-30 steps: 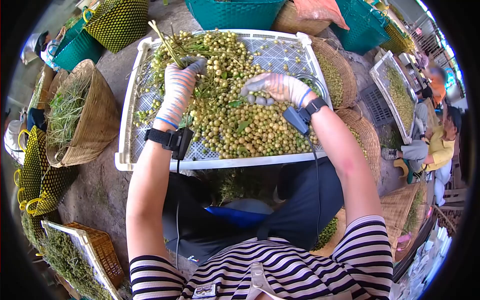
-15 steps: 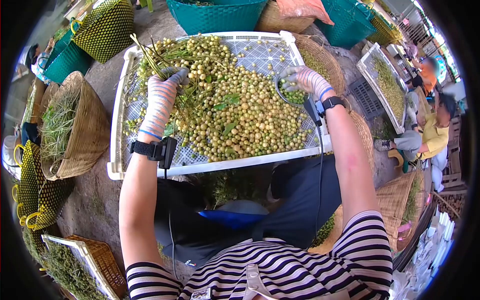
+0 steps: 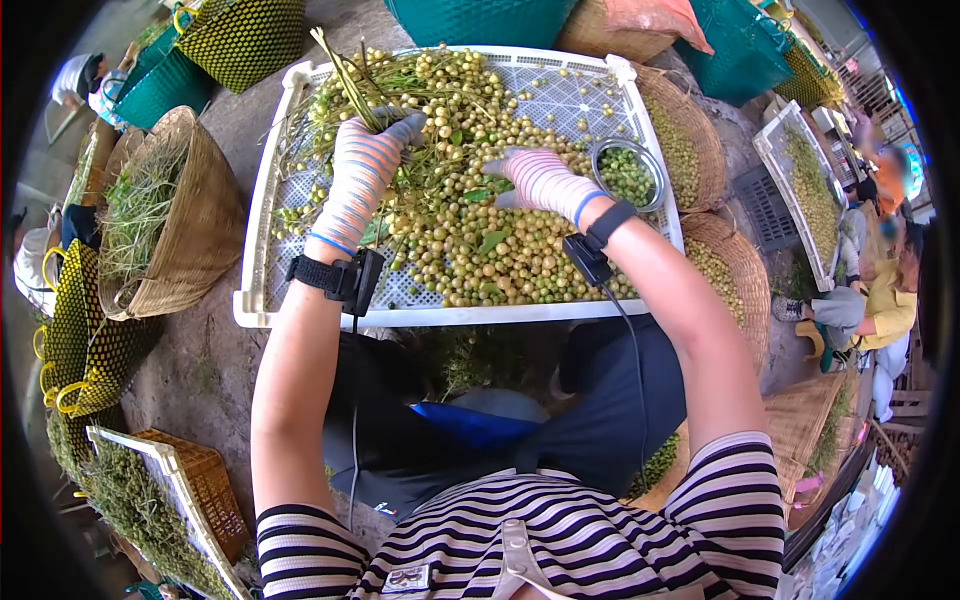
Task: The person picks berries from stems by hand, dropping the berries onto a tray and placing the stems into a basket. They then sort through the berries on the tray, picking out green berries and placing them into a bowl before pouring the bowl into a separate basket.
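My left hand (image 3: 366, 172), in a striped glove with grey fingertips, is closed around a bunch of fruit stems (image 3: 346, 78) on the left of a white mesh tray (image 3: 470, 316). Round yellow-green fruits (image 3: 480, 240) cover much of this tray, with a few green leaves among them. Over the middle of the pile is my gloved right hand (image 3: 546, 180), its thumb and fingers apart and nothing visible between them. To its right, a round metal bowl (image 3: 659, 192) of small green fruits rests in the tray. The left palm is hidden from view.
Wicker baskets (image 3: 190, 240) stand on both sides, one holding stems. Teal baskets (image 3: 480, 22) and a yellow-black basket (image 3: 245, 40) are behind the tray. Another white tray (image 3: 775, 180) of fruit stands at right, near a seated person in yellow (image 3: 885, 310).
My right hand has left the metal bowl and moved left over the fruit pile. My left hand stays closed on the stems. The whole view has shifted slightly.
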